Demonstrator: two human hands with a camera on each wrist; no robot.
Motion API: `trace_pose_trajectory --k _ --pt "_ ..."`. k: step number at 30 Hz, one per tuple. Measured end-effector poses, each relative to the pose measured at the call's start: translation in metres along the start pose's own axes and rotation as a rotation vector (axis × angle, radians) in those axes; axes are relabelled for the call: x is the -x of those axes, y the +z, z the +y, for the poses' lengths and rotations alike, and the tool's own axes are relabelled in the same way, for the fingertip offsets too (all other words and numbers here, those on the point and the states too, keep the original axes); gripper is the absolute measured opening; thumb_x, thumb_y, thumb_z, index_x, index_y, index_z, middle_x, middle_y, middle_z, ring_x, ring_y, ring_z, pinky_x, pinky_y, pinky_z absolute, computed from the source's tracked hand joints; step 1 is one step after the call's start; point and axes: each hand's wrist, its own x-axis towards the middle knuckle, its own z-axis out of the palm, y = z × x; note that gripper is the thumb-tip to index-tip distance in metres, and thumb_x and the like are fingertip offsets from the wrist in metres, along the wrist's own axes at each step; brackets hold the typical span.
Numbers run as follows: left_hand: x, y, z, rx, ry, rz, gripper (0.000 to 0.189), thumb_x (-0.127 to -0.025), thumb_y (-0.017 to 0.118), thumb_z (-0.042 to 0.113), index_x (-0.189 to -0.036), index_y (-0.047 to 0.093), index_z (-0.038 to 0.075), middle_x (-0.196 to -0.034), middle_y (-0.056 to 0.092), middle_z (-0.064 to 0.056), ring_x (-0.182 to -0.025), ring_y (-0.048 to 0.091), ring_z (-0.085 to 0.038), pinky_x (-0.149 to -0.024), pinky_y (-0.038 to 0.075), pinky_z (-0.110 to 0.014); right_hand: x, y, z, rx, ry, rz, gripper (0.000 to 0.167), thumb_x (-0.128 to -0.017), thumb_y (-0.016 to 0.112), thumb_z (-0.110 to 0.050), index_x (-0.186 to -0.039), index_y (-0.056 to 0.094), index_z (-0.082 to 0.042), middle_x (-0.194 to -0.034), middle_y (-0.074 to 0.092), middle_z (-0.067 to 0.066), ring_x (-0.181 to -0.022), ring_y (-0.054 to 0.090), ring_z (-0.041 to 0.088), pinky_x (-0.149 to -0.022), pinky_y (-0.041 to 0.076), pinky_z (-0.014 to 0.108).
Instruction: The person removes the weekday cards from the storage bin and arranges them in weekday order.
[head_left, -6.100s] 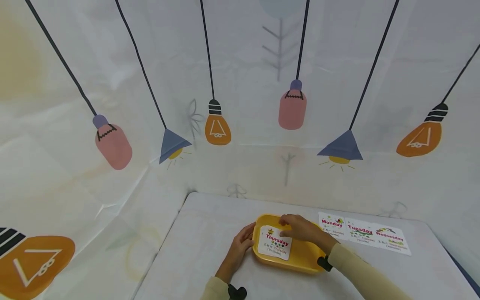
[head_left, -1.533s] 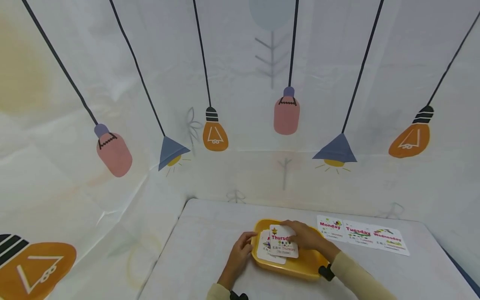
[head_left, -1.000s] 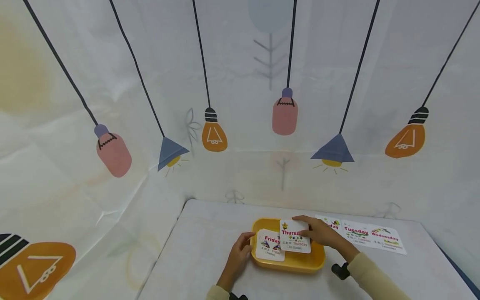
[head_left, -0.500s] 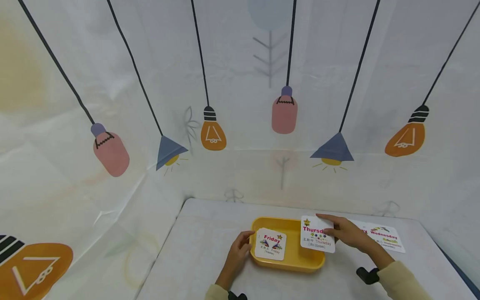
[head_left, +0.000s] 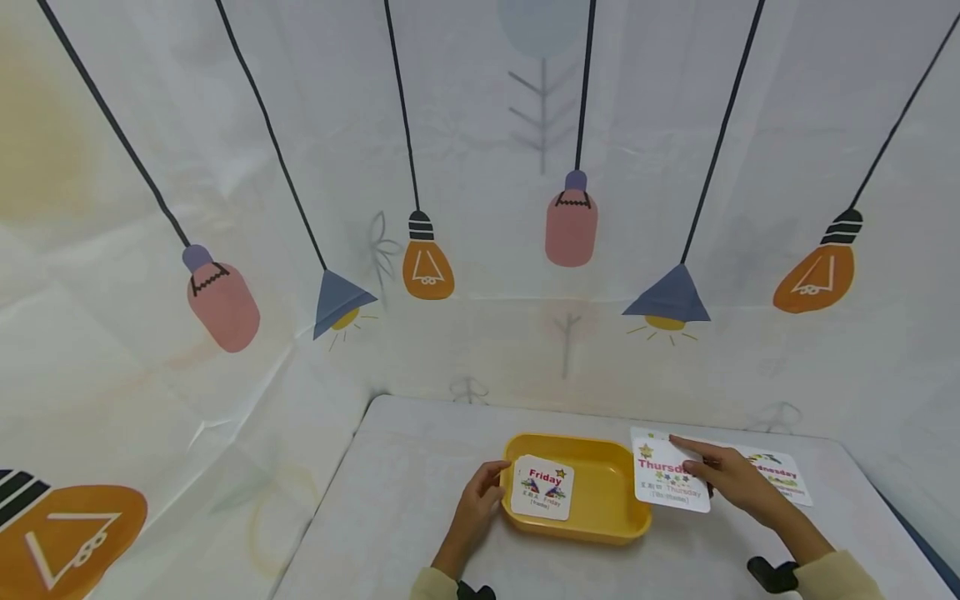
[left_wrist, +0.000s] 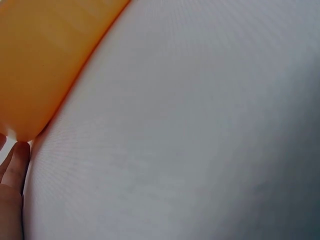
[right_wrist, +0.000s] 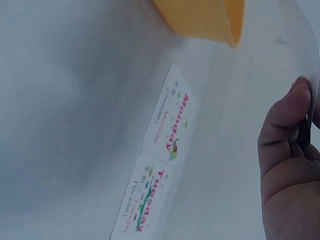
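A white card printed "Thursday" [head_left: 663, 479] is held up just right of the yellow plastic tray [head_left: 588, 515]. My right hand [head_left: 738, 479] pinches it at its right edge, thumb on the front, as the right wrist view also shows from the side. Part of the printed word lies under the thumb. Inside the tray, at its left end, lies a "Friday" card [head_left: 542, 489]. My left hand [head_left: 472, 508] holds the tray's left end, fingertips at the rim; in the left wrist view its fingers [left_wrist: 17, 162] meet the tray's outer wall.
Along the table's back edge, "Monday" [right_wrist: 170, 120], "Tuesday" [right_wrist: 141, 200] and "Wednesday" [head_left: 780, 475] cards lie in a row, partly hidden behind the right hand in the head view. A white wall sheet [head_left: 480, 350] printed with lamps rises behind the white table [head_left: 390, 500].
The Thursday card was lifted off the Friday card and carried right, out past the tray's right end, in my right hand. My left hand has stayed at the tray.
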Motion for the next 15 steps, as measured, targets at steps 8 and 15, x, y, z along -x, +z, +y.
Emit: trace_pose_trajectory --k 8,15 --pt "0.0 0.002 0.002 0.03 -0.03 -0.001 0.039 -0.095 0.051 0.007 -0.132 0.06 0.017 -0.141 0.059 -0.004 -0.137 0.051 -0.027 -0.105 0.04 -0.015 0.012 -0.005 0.021 0.003 0.058 0.07 0.057 -0.1 0.058 -0.031 -0.146 0.047 -0.001 -0.08 0.056 0.004 -0.065 0.053 0.013 -0.057 0.051 0.028" --pt "0.0 0.001 0.002 0.043 -0.041 0.002 0.039 -0.095 0.051 0.006 -0.132 0.06 0.017 -0.141 0.058 -0.003 -0.137 0.051 -0.027 -0.104 0.04 -0.012 0.018 -0.009 0.038 0.032 0.113 0.1 0.054 -0.101 0.057 -0.031 -0.145 0.049 -0.001 -0.086 0.057 0.005 -0.071 0.05 0.007 -0.058 0.047 0.026"
